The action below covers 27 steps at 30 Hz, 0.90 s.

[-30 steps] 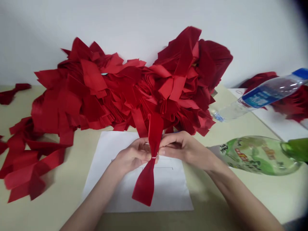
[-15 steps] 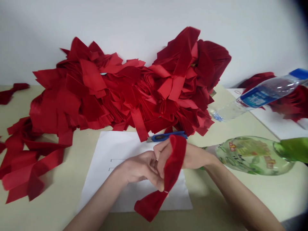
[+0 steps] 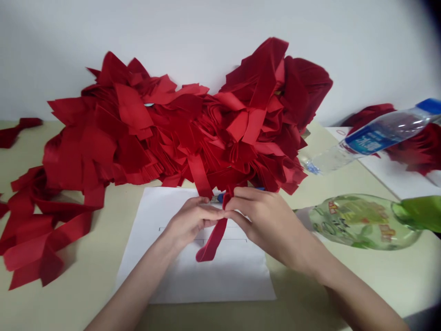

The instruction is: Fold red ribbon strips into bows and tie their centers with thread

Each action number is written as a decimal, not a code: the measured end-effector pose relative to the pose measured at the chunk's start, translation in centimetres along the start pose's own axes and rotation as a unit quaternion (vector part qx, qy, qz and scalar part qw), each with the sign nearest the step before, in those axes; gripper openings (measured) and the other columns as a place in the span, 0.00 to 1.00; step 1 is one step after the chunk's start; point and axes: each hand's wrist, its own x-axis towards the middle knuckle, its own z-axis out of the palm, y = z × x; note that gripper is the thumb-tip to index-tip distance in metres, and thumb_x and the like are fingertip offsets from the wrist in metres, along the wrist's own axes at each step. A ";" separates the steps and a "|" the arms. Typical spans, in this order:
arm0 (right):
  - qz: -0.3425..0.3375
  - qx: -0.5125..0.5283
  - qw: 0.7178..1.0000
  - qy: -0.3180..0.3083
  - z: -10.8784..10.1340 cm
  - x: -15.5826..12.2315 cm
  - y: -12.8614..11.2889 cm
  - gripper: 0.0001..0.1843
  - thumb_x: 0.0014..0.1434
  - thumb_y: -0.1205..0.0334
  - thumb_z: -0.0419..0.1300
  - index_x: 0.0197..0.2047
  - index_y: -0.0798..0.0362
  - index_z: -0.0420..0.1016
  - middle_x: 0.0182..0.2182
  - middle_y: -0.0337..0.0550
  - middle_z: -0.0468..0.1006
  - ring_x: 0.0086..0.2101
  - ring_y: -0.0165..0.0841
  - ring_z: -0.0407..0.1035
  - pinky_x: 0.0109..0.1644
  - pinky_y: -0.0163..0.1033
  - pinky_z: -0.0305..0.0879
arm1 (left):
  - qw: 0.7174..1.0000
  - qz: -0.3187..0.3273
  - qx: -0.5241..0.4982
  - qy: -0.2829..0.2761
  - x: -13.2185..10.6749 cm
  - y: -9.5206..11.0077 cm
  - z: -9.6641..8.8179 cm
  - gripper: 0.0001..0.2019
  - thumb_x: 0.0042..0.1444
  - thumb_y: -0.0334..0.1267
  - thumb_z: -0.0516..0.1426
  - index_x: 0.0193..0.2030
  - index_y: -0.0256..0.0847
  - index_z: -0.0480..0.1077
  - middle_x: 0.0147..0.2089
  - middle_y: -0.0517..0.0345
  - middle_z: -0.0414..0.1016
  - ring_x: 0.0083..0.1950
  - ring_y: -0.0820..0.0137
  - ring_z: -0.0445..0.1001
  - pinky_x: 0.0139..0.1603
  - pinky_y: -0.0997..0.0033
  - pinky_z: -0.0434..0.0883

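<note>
Head view, inventory: red fabric strip (image 3: 214,239), pinched narrowly between the fingertips (image 3: 220,214) of left hand (image 3: 189,219) and right hand (image 3: 265,218), its tail hanging over white paper sheet (image 3: 206,280). Clear plastic bottle (image 3: 375,134), blue label (image 3: 370,139), and green-printed bottle (image 3: 358,221): writing illegible.

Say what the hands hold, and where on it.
The left hand and right hand pinch a red ribbon near its top end between their fingertips; the lower length hangs free.

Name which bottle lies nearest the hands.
The green-printed bottle, lying on its side just right of the right hand. The clear bottle with the blue cap lies farther back.
</note>
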 end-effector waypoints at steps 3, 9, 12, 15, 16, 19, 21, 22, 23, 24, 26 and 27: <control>0.029 0.075 0.996 0.049 0.5 0.1 0.0 0.11 0.61 0.67 0.52 0.32 0.53 0.75 0.28 0.38 0.69 0.27 0.27 0.62 0.29 0.35 0.50 | 0.998 0.006 -0.049 -0.036 0.2 0.2 0.0 0.13 0.36 0.27 0.66 0.22 0.37 0.63 0.19 0.64 0.68 0.23 0.78 0.66 0.26 0.77 0.61; 0.071 0.303 0.949 0.042 0.5 0.4 1.2 0.09 0.59 0.63 0.57 0.29 0.53 0.75 0.25 0.35 0.66 0.25 0.24 0.56 0.29 0.33 0.52 | 0.988 0.016 -0.100 -0.116 0.1 0.2 -0.2 0.10 0.39 0.31 0.67 0.23 0.34 0.68 0.21 0.64 0.65 0.23 0.80 0.64 0.26 0.78 0.62; 0.063 0.419 0.906 -0.001 0.4 0.7 2.2 0.10 0.58 0.59 0.58 0.29 0.54 0.76 0.23 0.35 0.63 0.23 0.24 0.54 0.27 0.33 0.51 | 0.978 0.031 -0.115 -0.171 0.2 0.0 -0.4 0.10 0.38 0.32 0.67 0.26 0.34 0.71 0.23 0.62 0.67 0.25 0.78 0.65 0.28 0.77 0.63; 0.060 0.510 0.857 -0.049 0.3 1.0 2.6 0.09 0.57 0.59 0.60 0.29 0.55 0.76 0.24 0.36 0.67 0.24 0.24 0.58 0.27 0.32 0.55 | 0.962 0.038 -0.109 -0.248 0.3 -0.3 -0.5 0.10 0.39 0.33 0.67 0.28 0.34 0.72 0.23 0.61 0.68 0.24 0.77 0.65 0.29 0.75 0.63; 0.053 0.541 0.836 -0.072 0.2 1.0 2.7 0.09 0.56 0.60 0.60 0.30 0.56 0.76 0.25 0.37 0.69 0.26 0.25 0.61 0.29 0.32 0.58 | 0.956 0.037 -0.104 -0.271 0.3 -0.4 -0.6 0.10 0.39 0.32 0.66 0.29 0.34 0.73 0.23 0.60 0.69 0.24 0.76 0.66 0.28 0.75 0.63; 0.021 0.614 0.774 -0.153 0.1 1.1 2.7 0.07 0.56 0.62 0.60 0.34 0.56 0.77 0.30 0.41 0.76 0.32 0.29 0.69 0.37 0.36 0.65 | 0.945 0.027 -0.078 -0.317 0.2 -0.6 -0.9 0.11 0.37 0.29 0.65 0.32 0.35 0.74 0.22 0.60 0.70 0.24 0.75 0.67 0.28 0.74 0.62; 0.010 0.614 0.770 -0.176 0.2 1.2 2.7 0.07 0.55 0.62 0.62 0.36 0.57 0.77 0.31 0.41 0.77 0.32 0.29 0.70 0.38 0.36 0.66 | 0.940 0.008 -0.056 -0.337 0.1 -0.5 -0.9 0.12 0.36 0.27 0.65 0.32 0.36 0.74 0.21 0.61 0.71 0.23 0.74 0.68 0.28 0.73 0.64; 0.005 0.603 0.779 -0.172 0.2 1.3 2.8 0.07 0.53 0.62 0.63 0.35 0.57 0.77 0.30 0.40 0.76 0.31 0.28 0.69 0.36 0.35 0.66 | 0.939 -0.009 -0.040 -0.342 0.0 -0.4 -0.9 0.12 0.35 0.27 0.65 0.31 0.36 0.74 0.21 0.61 0.72 0.23 0.73 0.69 0.29 0.72 0.64; -0.008 0.589 0.790 -0.169 0.2 1.4 2.8 0.06 0.52 0.63 0.64 0.33 0.57 0.77 0.29 0.39 0.75 0.30 0.27 0.68 0.35 0.34 0.65 | 0.939 -0.029 -0.016 -0.343 -0.2 -0.3 -0.7 0.12 0.34 0.27 0.65 0.30 0.36 0.74 0.21 0.61 0.72 0.23 0.73 0.70 0.29 0.72 0.65; -0.033 0.574 0.799 -0.176 0.3 1.5 2.9 0.06 0.52 0.63 0.64 0.31 0.58 0.77 0.28 0.39 0.74 0.30 0.27 0.67 0.34 0.33 0.64 | 0.938 -0.047 0.017 -0.342 -0.4 -0.2 -0.5 0.12 0.32 0.27 0.66 0.28 0.36 0.74 0.22 0.60 0.73 0.24 0.73 0.70 0.29 0.72 0.65; -0.109 0.542 0.804 -0.219 0.2 1.9 2.9 0.05 0.53 0.65 0.63 0.29 0.58 0.77 0.28 0.39 0.74 0.29 0.25 0.66 0.32 0.31 0.62 | 0.934 -0.072 0.097 -0.335 -0.9 0.0 0.1 0.10 0.30 0.27 0.67 0.24 0.36 0.73 0.23 0.61 0.73 0.25 0.73 0.70 0.29 0.72 0.65; -0.147 0.517 0.805 -0.250 0.1 2.1 2.9 0.06 0.54 0.65 0.62 0.28 0.59 0.77 0.28 0.40 0.74 0.29 0.25 0.66 0.32 0.30 0.61 | 0.932 -0.078 0.135 -0.328 -1.1 0.1 0.4 0.10 0.29 0.26 0.67 0.22 0.36 0.72 0.23 0.62 0.73 0.25 0.74 0.69 0.29 0.73 0.64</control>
